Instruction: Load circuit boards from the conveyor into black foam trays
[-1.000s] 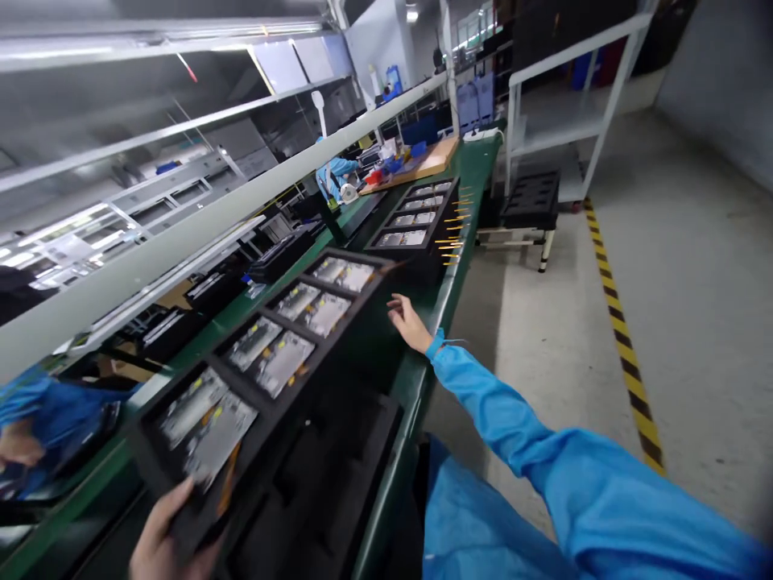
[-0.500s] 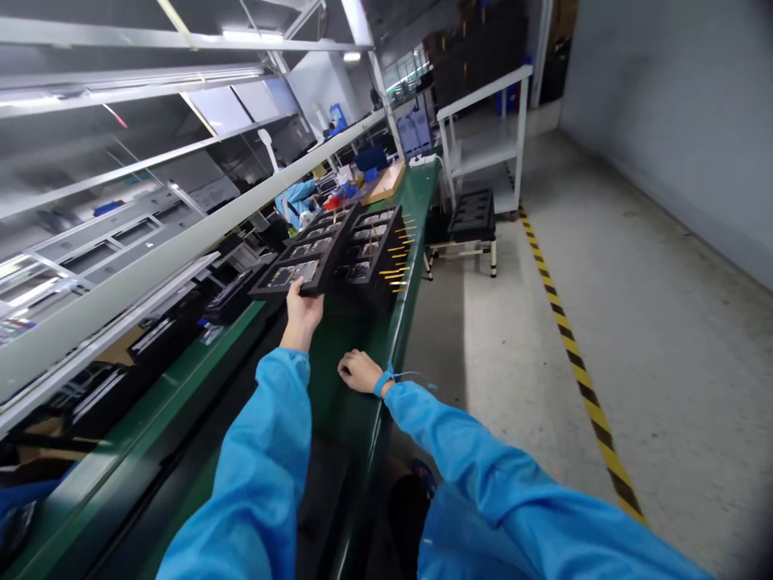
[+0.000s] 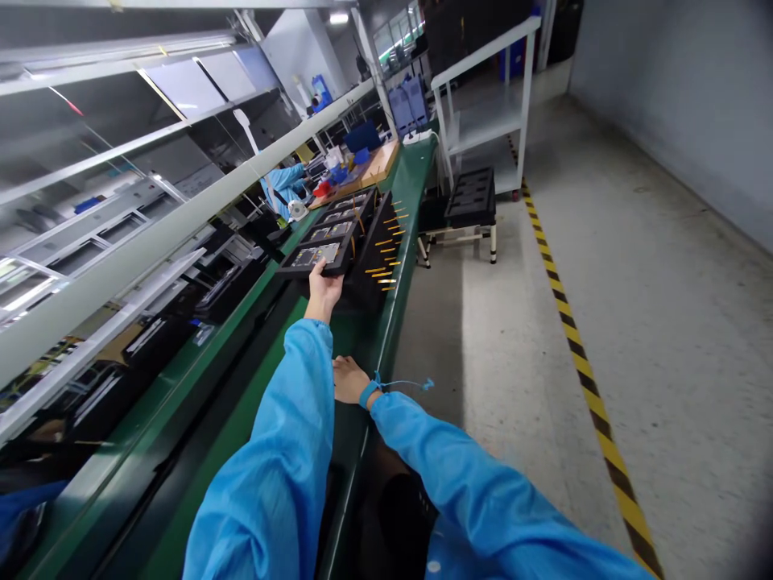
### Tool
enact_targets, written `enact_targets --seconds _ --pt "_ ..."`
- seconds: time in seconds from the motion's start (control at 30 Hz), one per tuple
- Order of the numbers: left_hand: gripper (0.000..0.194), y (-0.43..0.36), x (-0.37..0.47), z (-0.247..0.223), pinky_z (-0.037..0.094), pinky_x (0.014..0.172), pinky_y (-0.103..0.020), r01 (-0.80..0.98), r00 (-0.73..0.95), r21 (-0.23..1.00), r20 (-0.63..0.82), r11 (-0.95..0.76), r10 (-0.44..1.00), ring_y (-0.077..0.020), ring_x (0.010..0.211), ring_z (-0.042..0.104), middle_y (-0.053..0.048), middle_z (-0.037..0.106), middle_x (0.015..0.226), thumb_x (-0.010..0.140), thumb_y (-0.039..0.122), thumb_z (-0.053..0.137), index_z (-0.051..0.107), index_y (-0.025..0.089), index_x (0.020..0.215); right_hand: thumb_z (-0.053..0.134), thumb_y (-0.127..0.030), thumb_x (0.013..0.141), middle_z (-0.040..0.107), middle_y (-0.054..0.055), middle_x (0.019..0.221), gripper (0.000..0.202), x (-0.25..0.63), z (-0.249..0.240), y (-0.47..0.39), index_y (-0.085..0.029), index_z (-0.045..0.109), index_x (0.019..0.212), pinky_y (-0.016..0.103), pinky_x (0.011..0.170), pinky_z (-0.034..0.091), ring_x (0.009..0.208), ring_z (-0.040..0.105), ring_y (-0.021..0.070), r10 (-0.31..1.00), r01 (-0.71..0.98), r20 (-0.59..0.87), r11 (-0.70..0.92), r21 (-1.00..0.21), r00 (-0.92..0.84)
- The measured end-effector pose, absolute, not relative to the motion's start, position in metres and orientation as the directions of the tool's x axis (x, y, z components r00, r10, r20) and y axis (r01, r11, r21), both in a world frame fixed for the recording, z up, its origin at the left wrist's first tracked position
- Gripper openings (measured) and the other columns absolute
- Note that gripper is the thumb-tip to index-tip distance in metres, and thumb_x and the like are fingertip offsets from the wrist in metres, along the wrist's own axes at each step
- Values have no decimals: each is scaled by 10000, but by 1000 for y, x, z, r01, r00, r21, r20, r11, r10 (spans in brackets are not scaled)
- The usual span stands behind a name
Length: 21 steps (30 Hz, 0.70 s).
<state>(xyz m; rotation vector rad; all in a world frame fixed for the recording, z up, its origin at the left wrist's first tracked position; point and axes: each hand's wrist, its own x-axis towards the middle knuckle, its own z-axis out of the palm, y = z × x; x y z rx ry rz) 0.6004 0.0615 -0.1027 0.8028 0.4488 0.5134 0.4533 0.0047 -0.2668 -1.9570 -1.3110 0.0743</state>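
My left hand grips the near edge of a black tray, thumb on top. Circuit boards lie in the tray's compartments. The tray is over a stack of black trays, whose right side bristles with yellow strips. Whether it rests fully on the stack I cannot tell. My right hand is by the front edge of the green bench, lower than the left hand. Its fingertips are hidden behind my left sleeve, and no object shows in it.
A co-worker's blue sleeve shows beyond the bench. A white rail runs along the left. Another black tray sits on a low stand to the right, before a grey cart. Yellow-black tape marks the floor.
My left hand has moved right with the tray, which now covers the top of the stack where boards showed before. My right hand has shifted slightly left, partly behind my left sleeve.
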Motion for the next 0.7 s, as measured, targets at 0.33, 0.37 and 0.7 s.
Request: enact_targets --seconds 0.33,0.37,0.7 --pt "395 62 611 -104 636 920 -275 -180 812 766 -239 617 533 -205 943 810 -114 829 1031 1014 125 542 686 96 1380 484 -280 1069 733 99 1114 261 454 -256 -1 -206 732 1032 402 990 504 1105 648 253 838 760 273 -231 -607 472" --pt "399 63 610 -105 637 920 -277 -181 814 766 -236 617 531 -206 944 811 -116 829 1039 1014 120 538 684 96 1385 488 -281 1069 736 98 1118 259 454 -256 -1 -209 735 1033 401 995 507 1109 651 251 835 759 274 -235 -607 477" --pt "360 63 600 -109 641 895 -271 -187 820 774 -217 605 530 -191 892 808 -108 825 997 1024 94 521 698 95 1337 515 -257 1056 744 115 1143 232 455 -256 0 -198 738 1035 405 1006 491 1130 648 268 835 733 265 -218 -644 482"
